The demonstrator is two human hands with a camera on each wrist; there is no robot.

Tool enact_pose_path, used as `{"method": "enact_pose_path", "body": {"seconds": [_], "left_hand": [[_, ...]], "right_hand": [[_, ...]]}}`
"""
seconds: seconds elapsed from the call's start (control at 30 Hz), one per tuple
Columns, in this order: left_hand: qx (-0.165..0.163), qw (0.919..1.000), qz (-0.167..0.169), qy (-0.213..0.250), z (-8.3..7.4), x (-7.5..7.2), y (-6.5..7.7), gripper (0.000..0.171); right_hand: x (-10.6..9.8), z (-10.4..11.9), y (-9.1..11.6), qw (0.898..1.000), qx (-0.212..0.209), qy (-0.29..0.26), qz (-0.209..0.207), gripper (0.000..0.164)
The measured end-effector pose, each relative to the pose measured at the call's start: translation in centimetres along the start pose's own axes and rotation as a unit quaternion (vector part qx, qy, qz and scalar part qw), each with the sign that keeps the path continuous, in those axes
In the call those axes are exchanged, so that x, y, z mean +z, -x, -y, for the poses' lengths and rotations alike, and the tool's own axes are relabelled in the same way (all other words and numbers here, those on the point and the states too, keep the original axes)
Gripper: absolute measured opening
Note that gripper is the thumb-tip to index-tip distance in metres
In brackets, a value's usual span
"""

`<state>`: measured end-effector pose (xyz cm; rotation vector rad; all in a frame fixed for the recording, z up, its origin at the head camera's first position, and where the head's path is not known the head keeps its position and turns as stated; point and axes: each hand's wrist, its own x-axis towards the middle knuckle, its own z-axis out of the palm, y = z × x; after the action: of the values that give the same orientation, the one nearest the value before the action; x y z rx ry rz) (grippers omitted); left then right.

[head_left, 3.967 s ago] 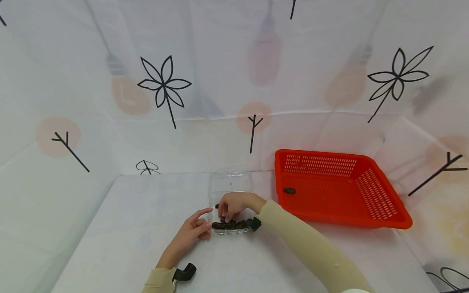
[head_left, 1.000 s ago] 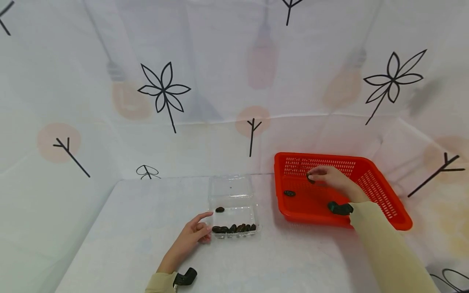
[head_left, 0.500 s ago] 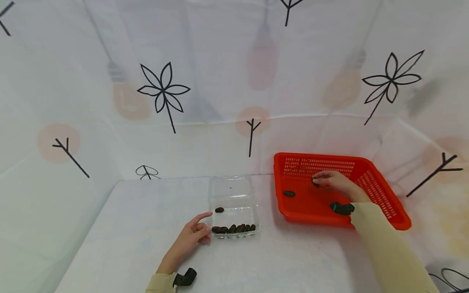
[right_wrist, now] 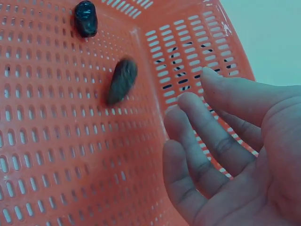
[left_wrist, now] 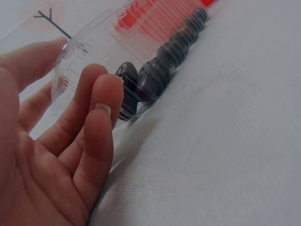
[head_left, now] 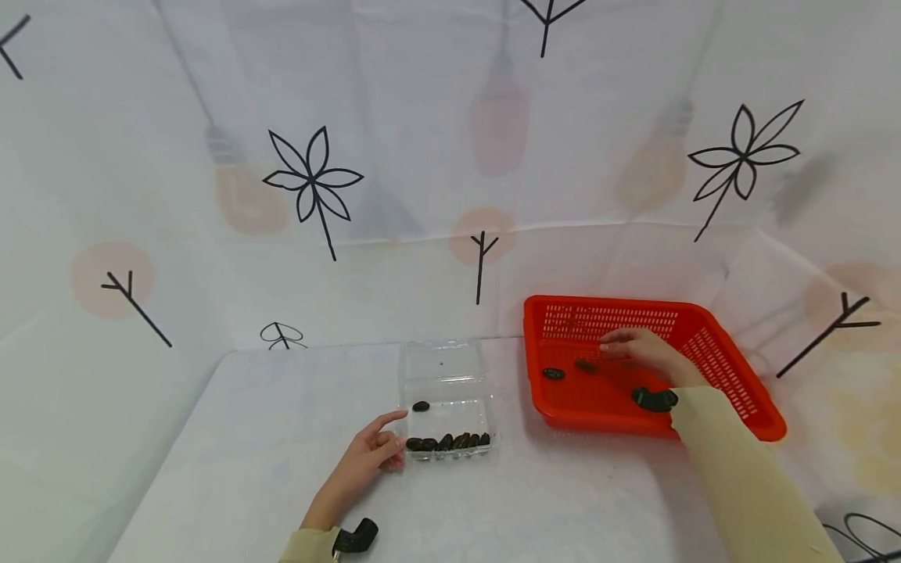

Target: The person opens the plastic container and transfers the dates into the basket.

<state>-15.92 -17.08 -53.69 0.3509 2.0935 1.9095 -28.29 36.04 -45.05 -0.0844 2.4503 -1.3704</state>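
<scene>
Over the red basket my right hand (head_left: 642, 349) is spread with loosely bent fingers and nothing in them. Just left of its fingertips a dark brown date (right_wrist: 122, 81) shows blurred, in mid-drop or rolling. Another date (head_left: 553, 374) lies on the basket floor near the left wall. On the table, my left hand (head_left: 371, 447) rests against the left side of a clear plastic clamshell box (head_left: 450, 416), its fingertips touching the wall. Several dates (head_left: 461, 442) line the box's near edge, and a single date (head_left: 421, 406) lies at its far left.
The red basket (head_left: 655, 426) stands right of the box, with slotted walls. The box's lid (head_left: 442, 361) lies folded back toward the printed backdrop cloth (head_left: 394, 156). A white cloth covers the table (head_left: 281, 407).
My right hand carried a date from the clamshell box into the basket and let it go; its fingers have parted. The left hand has stayed beside the box.
</scene>
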Motion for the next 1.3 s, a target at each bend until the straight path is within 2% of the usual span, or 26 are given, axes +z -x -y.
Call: {"method": "enact_pose_path", "body": {"seconds": [0.27, 0.6, 0.97, 1.3], "left_hand": [[0.002, 1.0000, -0.001, 0.000, 0.0, 0.1, 0.0, 0.055], [-0.001, 1.0000, -0.001, 0.002, -0.1, 0.1, 0.0, 0.056], [-0.004, 1.0000, -0.002, 0.003, 0.0, 0.1, 0.0, 0.055], [-0.007, 0.9999, -0.001, -0.009, -0.2, 0.0, 0.0, 0.055]], "right_hand": [[0.2, 1.1, -0.2, 1.000, -0.014, 0.009, -0.009, 0.051], [1.9, 6.6, 0.3, 0.996, -0.057, 0.064, -0.015, 0.044], [5.4, 10.9, 0.0, 0.991, -0.118, 0.063, 0.004, 0.034], [9.9, 14.3, -0.5, 0.977, -0.175, 0.120, 0.015, 0.020]]}}
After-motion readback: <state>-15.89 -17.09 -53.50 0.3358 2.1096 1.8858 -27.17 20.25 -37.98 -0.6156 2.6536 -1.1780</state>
